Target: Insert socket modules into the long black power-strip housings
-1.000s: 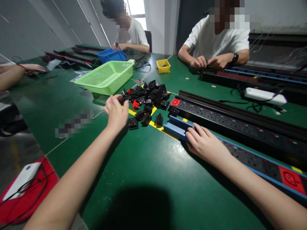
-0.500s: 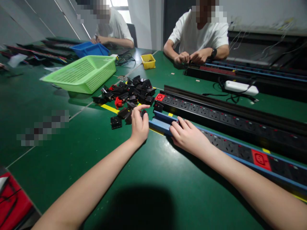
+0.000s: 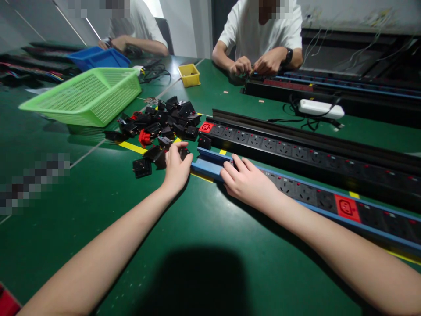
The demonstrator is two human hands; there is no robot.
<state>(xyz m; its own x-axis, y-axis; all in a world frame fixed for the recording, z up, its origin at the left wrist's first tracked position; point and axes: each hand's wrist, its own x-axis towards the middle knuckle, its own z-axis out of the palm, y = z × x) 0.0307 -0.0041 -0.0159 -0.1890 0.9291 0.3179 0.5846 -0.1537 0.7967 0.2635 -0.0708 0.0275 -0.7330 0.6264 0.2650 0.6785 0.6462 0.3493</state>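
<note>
My left hand is at the near edge of a pile of black socket modules, its thumb and fingers curled round a black socket module that is partly hidden. My right hand grips the blue power strip rail near its left end, fingertips over the upper edge and thumb out of sight. To the left of those fingers the blue channel is bare. Black sockets and one red socket sit in it to the right.
Behind the rail lies a black power strip with a red end socket. A green basket, a blue bin and a yellow box stand farther back. A white extension socket lies right. Two people sit across the table.
The view has shifted, so the table things appear farther left and slightly higher. Both hands stay in nearly the same places relative to the rail and the pile.
</note>
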